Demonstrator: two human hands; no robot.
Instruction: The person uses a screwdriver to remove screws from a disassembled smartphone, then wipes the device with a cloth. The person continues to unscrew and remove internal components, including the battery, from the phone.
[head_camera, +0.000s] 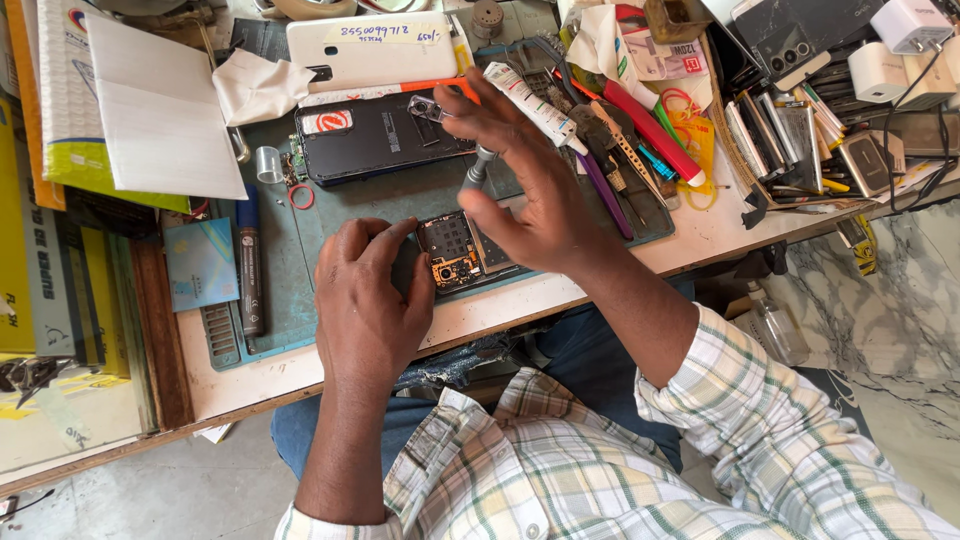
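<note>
An opened phone (462, 252) with its circuit board bare lies on a green work mat (400, 200) near the table's front edge. My left hand (368, 300) rests on the phone's left end, fingers curled over it. My right hand (530, 175) hovers above the phone and grips a grey screwdriver (476, 172) between thumb and fingers, its tip pointing down at the board. A black phone back panel (380, 140) lies on the mat just beyond my hands.
A white phone case (370, 50) and a tissue (255, 88) lie at the back. Tools, tweezers and a white tube (530, 100) crowd the right of the mat. A black marker (250, 265) and blue card (200, 262) sit left. Chargers and phones pile at far right.
</note>
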